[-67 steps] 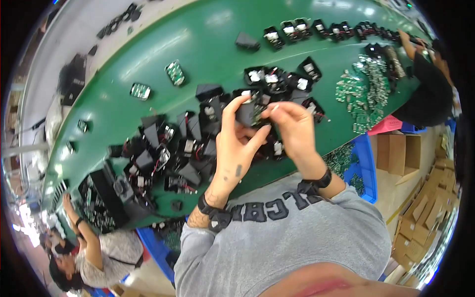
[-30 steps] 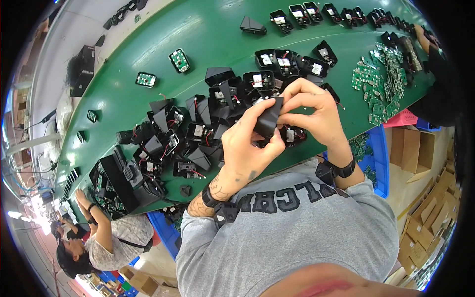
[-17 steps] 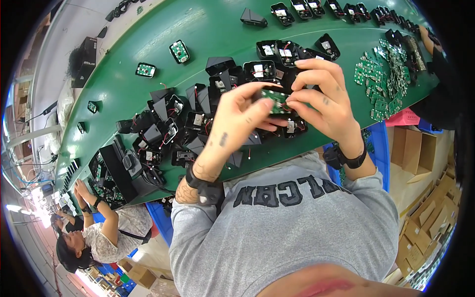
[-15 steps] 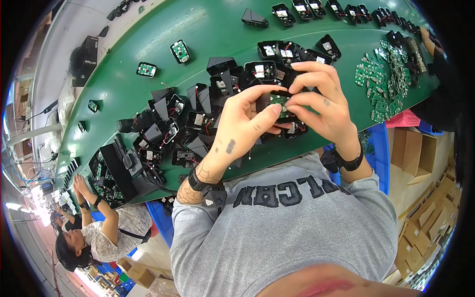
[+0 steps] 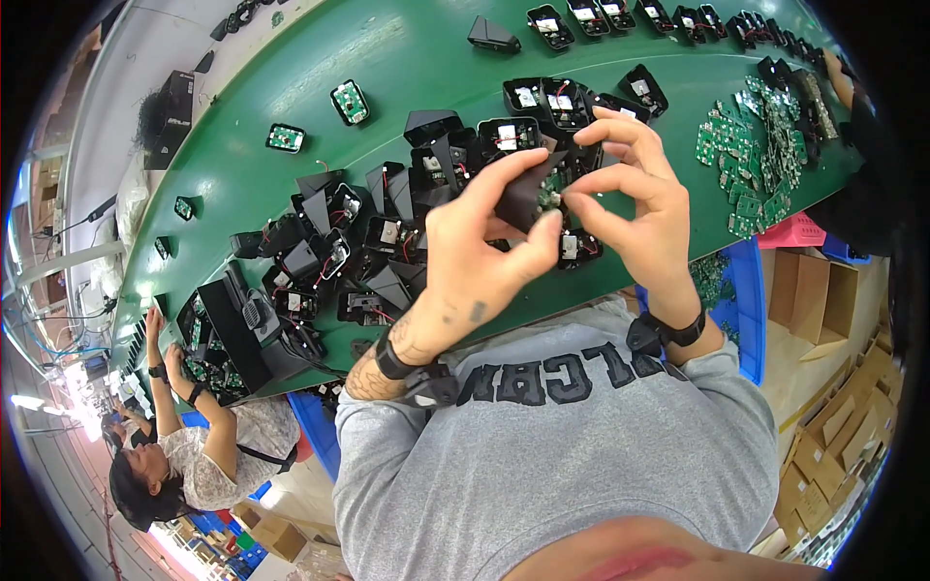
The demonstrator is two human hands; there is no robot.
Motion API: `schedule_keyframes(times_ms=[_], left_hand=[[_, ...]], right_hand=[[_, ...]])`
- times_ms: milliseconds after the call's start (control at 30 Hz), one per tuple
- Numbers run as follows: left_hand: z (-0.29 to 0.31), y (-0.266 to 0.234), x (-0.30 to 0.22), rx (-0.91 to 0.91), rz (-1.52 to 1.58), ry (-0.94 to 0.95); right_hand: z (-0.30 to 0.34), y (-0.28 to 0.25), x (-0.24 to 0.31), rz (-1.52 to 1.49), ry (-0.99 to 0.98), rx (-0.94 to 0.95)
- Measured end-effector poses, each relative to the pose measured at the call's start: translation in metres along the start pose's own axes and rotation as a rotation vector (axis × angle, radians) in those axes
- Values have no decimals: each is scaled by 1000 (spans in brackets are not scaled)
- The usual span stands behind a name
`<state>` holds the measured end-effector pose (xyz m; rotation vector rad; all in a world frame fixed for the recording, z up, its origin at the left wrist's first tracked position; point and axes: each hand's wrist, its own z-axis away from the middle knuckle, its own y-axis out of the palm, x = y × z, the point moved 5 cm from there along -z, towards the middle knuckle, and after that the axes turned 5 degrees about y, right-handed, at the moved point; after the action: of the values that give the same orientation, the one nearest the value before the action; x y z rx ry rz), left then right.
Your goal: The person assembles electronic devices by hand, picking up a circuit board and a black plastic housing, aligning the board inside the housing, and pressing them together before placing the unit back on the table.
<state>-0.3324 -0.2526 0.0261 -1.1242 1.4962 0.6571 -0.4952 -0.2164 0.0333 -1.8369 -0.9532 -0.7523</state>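
Observation:
My left hand (image 5: 481,242) grips a black plastic housing (image 5: 524,197) between thumb and fingers, tilted above the table. A small green circuit board (image 5: 550,186) shows at the housing's open side, facing my right hand. My right hand (image 5: 641,208) has thumb and index finger pinched at the board's edge, while its other fingers curl above. What lies in that pinch is too small to make out. Under and around both hands lie several black housings (image 5: 392,235) with red wires and white parts inside.
Loose green circuit boards (image 5: 751,165) are heaped on the green table (image 5: 407,73) at the right. Housings (image 5: 552,27) line the far edge. Two board-fitted housings (image 5: 350,102) (image 5: 286,137) stand far left. A co-worker (image 5: 208,445) works at the left; blue bins (image 5: 741,310) sit below the table.
The housing in my left hand has tipped, its dark side now turned up. My left hand has shifted slightly right, and my right fingers have come off the housing's far rim.

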Motion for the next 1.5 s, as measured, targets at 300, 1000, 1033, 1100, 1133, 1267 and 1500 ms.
schedule_keyframes(times_ms=[300, 1000, 1033, 1100, 1133, 1267, 1500], left_hand=[[2, 8, -1, -84, -84, 62], [-160, -95, 110, 131, -442, -304], [-164, -101, 125, 176, -502, -411], [-175, -118, 153, 330, -785, -491], [-174, -130, 163, 300, -1088, -204], [-181, -82, 122, -37, -1292, -29], [-227, -38, 161, 322, -831, -367]], right_hand=[[12, 18, -17, -349, 59, -111], [0, -129, -129, 694, -1, 242], [7, -138, -145, 863, -4, 229], [12, -149, -173, 794, 40, 156], [10, -149, -180, 731, 112, 93], [12, -133, -184, 1020, 118, -169], [-8, -126, -175, 648, 378, -110]])
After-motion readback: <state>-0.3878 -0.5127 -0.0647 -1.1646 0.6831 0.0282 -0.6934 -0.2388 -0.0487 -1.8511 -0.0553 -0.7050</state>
